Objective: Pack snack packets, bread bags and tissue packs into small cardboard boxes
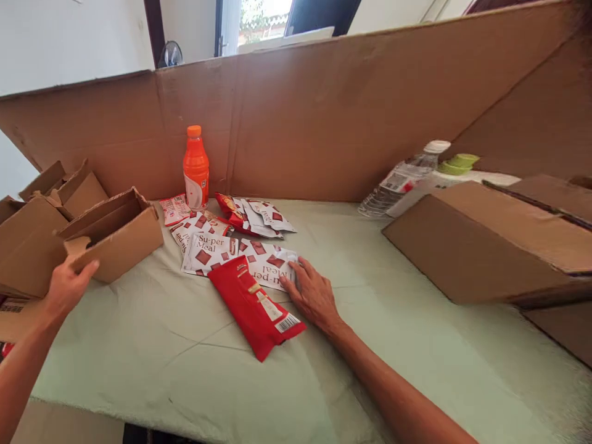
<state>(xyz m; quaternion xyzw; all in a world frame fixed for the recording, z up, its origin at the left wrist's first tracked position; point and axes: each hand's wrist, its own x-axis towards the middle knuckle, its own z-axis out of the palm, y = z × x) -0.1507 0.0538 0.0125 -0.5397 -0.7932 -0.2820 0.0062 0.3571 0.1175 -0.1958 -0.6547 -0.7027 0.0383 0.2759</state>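
Observation:
My left hand (69,285) grips the near flap of a small open cardboard box (115,231) at the table's left side. Flat on the pale green tablecloth, my right hand (312,295) has its fingers spread, their tips touching a white Su-per Meal packet (269,262). A red snack packet (256,305) lies just left of that hand, overlapping the white packet. More white and red packets (208,243) are scattered behind, near an orange drink bottle (196,168).
A tall cardboard wall (324,117) encloses the back of the table. A large closed cardboard box (490,243) lies at the right, with a clear water bottle (404,179) behind it. More open boxes (32,228) crowd the left edge.

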